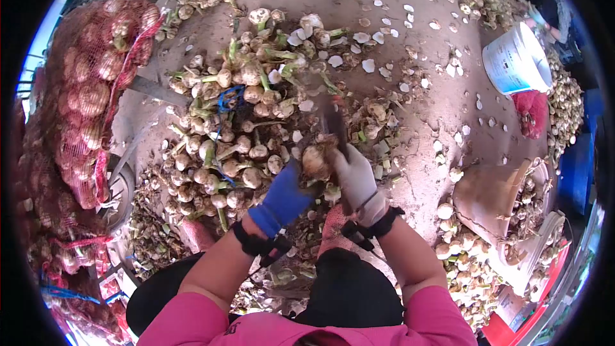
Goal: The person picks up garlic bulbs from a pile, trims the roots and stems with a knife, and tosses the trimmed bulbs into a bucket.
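My left hand (285, 195), in a blue glove, is closed around the lower left side of a brownish bulb (316, 163). Beside it, my right hand (355, 181) wears a whitish glove and grips a dark tool (334, 122), whose blurred blade points up and away from me along the bulb's right side. The tool's handle is mostly hidden by the fingers. A heap of bulbs with green stems (253, 96) spreads in front and to the left of both hands. Cut stems and peelings (378, 118) lie to the right of the blade.
Red mesh sacks of bulbs (90, 96) stand at the left. At the right are a white bucket (509, 61), a tipped brown container (490, 198), more bulbs (464, 269) and a blue bin (575, 173). Part of another person (548, 6) shows at upper right.
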`<move>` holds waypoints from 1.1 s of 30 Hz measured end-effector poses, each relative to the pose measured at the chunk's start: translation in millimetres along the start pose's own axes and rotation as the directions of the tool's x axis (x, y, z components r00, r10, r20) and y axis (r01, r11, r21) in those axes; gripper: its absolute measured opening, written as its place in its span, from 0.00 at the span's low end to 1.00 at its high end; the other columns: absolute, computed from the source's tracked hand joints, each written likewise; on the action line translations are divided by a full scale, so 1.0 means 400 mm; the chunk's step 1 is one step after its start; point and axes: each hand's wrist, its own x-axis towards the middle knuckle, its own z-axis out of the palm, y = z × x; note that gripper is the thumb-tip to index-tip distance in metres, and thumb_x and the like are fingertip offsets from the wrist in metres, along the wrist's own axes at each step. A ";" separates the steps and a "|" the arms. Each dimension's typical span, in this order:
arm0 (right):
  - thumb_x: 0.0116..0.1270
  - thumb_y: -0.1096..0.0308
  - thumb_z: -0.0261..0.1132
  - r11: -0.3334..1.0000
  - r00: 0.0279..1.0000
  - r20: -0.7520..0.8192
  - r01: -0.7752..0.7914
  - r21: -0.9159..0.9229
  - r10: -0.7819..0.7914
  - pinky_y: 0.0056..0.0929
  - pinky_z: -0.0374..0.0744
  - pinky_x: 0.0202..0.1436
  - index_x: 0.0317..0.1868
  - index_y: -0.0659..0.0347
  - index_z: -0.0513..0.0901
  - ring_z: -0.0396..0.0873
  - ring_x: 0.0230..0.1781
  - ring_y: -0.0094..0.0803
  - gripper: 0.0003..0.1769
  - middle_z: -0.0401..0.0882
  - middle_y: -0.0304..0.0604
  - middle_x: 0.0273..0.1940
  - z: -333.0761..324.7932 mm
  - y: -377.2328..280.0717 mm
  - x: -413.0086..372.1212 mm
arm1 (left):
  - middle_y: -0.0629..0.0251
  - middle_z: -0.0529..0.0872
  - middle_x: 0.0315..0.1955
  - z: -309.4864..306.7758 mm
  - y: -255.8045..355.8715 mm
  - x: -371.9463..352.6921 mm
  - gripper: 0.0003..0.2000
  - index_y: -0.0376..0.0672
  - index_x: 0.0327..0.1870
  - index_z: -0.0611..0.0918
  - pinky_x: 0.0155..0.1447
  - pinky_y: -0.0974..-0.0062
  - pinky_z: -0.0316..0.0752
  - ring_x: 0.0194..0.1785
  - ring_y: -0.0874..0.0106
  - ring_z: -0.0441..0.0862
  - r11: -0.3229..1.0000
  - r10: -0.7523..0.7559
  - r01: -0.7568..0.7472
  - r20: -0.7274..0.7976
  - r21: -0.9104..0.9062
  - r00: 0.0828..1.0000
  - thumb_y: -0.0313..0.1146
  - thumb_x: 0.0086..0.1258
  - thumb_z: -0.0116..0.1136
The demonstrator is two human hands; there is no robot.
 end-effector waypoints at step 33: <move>0.66 0.60 0.66 0.974 0.996 -0.072 -0.033 0.224 0.051 0.21 0.73 0.34 0.47 0.64 0.79 0.75 0.30 0.21 0.16 0.79 0.34 0.33 -0.032 0.050 0.027 | 0.61 0.79 0.55 0.050 -0.032 0.049 0.29 0.37 0.68 0.65 0.63 0.72 0.72 0.58 0.72 0.76 0.942 -0.085 0.095 0.045 -0.321 0.995 0.24 0.67 0.61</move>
